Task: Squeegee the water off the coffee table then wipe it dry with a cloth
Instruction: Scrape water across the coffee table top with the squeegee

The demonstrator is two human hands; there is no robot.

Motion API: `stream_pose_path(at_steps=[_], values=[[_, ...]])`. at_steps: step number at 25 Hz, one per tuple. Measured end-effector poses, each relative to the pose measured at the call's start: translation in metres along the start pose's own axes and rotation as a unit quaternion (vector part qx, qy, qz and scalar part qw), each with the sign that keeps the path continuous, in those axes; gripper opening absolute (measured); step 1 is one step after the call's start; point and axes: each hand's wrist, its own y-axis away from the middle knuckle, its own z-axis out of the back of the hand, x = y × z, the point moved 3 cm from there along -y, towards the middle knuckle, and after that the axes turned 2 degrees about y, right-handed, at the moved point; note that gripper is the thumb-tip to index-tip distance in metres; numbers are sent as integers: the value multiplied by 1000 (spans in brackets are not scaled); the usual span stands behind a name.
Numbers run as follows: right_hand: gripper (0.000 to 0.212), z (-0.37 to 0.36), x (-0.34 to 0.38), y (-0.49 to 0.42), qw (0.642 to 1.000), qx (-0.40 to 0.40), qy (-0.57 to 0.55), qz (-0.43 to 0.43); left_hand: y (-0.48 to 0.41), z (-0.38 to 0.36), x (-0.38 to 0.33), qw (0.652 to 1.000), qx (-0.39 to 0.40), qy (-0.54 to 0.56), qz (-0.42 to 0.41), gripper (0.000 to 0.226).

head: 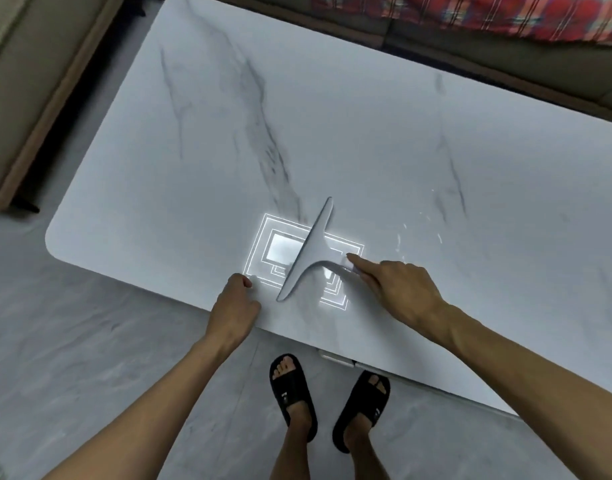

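Note:
A grey T-shaped squeegee (313, 245) lies on the white marble coffee table (332, 126), close to the near edge, its blade running from far right to near left. My right hand (398, 289) grips the end of its handle, forefinger stretched along it. My left hand (233, 306) rests at the table's near edge, left of the blade, fingers curled and holding nothing. Thin streaks of water (418, 230) glint on the table right of the squeegee. No cloth is in view.
A ceiling light's square reflection (283, 252) shines on the table under the squeegee. A beige sofa (17, 81) stands at the left, another sofa with a red plaid cloth (470, 15) behind the table. My feet in black sandals (292, 389) stand on grey floor.

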Motion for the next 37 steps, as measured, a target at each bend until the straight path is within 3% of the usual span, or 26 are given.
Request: stream_pose_path(at_steps=[3,8,14,17,24,30,34,37], values=[[43,-8,-57,73,998,0,-9,-70,9,-38,-32,998,59,-24,-18,31],[41,-7,-90,146,994,-13,32,-103,23,-74,-61,993,75,-67,-58,17],[42,-31,-22,104,997,5,13,75,31,-70,-56,995,-20,-86,-44,4],[41,-48,4,80,991,8,49,126,35,-72,-45,996,5,-90,-25,4],[40,-40,-89,125,999,12,33,40,52,-116,-49,980,130,-148,-39,22],[40,-18,-175,189,997,25,58,-46,48,-133,-63,965,149,-214,19,26],[40,-5,-177,198,996,23,71,-49,46,-129,-69,967,152,-201,23,28],[40,-13,-133,168,999,21,36,18,45,-126,-68,967,162,-195,18,29]])
